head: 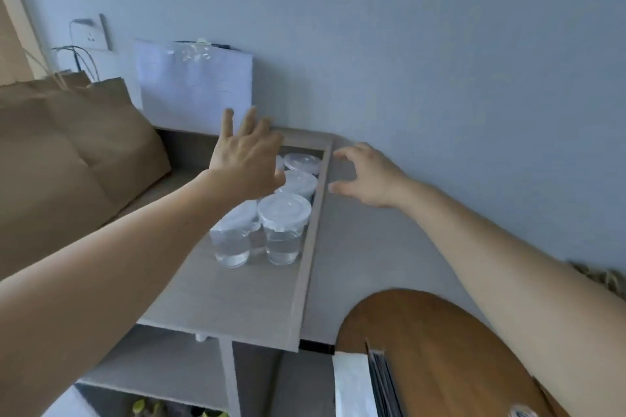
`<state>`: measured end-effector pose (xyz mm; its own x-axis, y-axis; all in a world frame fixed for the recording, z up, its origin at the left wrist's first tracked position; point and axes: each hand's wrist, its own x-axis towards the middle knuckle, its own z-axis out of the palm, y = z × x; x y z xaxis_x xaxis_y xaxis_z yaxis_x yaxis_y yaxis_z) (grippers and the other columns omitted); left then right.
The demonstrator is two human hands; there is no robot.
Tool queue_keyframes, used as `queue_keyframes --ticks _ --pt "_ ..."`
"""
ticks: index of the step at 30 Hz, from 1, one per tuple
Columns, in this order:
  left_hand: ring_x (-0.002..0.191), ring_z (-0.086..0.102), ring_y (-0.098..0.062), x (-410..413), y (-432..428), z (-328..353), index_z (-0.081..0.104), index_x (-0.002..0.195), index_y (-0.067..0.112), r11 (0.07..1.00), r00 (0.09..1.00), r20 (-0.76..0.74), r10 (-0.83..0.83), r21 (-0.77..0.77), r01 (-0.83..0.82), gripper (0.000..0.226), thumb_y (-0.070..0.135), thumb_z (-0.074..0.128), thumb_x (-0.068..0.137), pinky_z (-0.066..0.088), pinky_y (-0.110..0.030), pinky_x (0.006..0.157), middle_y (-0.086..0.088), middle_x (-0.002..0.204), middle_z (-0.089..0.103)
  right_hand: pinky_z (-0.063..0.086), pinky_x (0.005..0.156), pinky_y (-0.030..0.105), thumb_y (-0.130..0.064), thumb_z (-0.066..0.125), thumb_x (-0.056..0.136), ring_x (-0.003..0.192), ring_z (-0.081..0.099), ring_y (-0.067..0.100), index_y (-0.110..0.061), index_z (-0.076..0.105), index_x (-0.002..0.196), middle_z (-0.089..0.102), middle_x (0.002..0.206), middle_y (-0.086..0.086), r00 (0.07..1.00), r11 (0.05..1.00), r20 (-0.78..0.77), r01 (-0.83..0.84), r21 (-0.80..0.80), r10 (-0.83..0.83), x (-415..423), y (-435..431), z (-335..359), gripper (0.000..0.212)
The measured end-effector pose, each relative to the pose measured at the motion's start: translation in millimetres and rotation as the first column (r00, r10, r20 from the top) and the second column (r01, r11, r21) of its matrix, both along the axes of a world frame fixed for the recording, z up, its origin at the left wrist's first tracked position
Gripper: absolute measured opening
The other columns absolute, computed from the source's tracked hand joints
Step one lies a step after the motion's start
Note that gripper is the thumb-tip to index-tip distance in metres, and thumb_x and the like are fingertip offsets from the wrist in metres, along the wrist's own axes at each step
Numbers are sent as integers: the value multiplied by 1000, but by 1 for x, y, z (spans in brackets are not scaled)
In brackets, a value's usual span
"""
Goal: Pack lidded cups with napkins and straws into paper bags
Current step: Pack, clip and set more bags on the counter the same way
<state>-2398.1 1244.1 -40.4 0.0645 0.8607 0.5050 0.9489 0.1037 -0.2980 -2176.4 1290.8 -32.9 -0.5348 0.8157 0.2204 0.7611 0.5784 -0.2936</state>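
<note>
Lidded cups [284, 213] stand just under the released left grip [247, 159], beside the empty right grip [369, 176], probably for lifting one.

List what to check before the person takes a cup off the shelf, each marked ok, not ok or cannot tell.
1. Hands free for a grip: left hand and right hand are both open and hold nothing. Ok.
2. Lids on: every visible lidded cup carries its lid. Ok.
3. Cups upright: the front ones stand on the shelf; those behind the left hand are partly hidden. Cannot tell.
4. Bag ready: brown paper bags sit at the left; no open mouth shows. Cannot tell.
5. Napkins and straws within reach: none clearly visible. Cannot tell.
</note>
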Motion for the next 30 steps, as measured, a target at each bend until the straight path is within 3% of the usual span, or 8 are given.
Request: queue_keyframes --ticks 6,14,24,28,30 --pt "138 25 -25 134 28 -17 49 134 26 980 985 90 -149 -116 159 64 61 52 80 20 -48 110 -4 147 39 30 113 35 -39 71 87 139 35 26 -16 40 147 37 149 9 983 982 43 181 -56 -179 138 -11 -24 71" --pt "137 30 -26 260 86 -56 43 141 24 897 947 162 -279 -309 317 67 61 50 85 23 -48 109 -4 149 39 31 113 40 -44 65 89 140 30 22 -21 34 150 31 152 2 943 925 36 333 -184 -332 249 5 -76 72" --pt "137 32 -28 402 153 -137 37 147 22 670 835 381 -398 -501 548 69 56 51 89 26 -48 110 -5 149 39 30 110 33 -42 63 91 140 33 20 -17 35 149 30 154 3 799 730 129 591 -344 -587 389 14 -136 70" --pt "137 33 -28 453 160 -156 37 147 22 603 791 455 -409 -516 609 67 53 52 90 28 -46 111 -5 148 40 42 101 35 -40 61 93 129 46 23 -18 34 150 35 152 3 722 636 160 675 -374 -673 450 7 -157 67" --pt "137 32 -28 479 161 -166 37 147 22 577 786 468 -404 -536 616 66 52 52 90 27 -46 111 -4 149 40 48 97 37 -42 61 93 121 53 21 -19 42 146 48 143 2 685 597 196 716 -362 -702 483 6 -171 62"
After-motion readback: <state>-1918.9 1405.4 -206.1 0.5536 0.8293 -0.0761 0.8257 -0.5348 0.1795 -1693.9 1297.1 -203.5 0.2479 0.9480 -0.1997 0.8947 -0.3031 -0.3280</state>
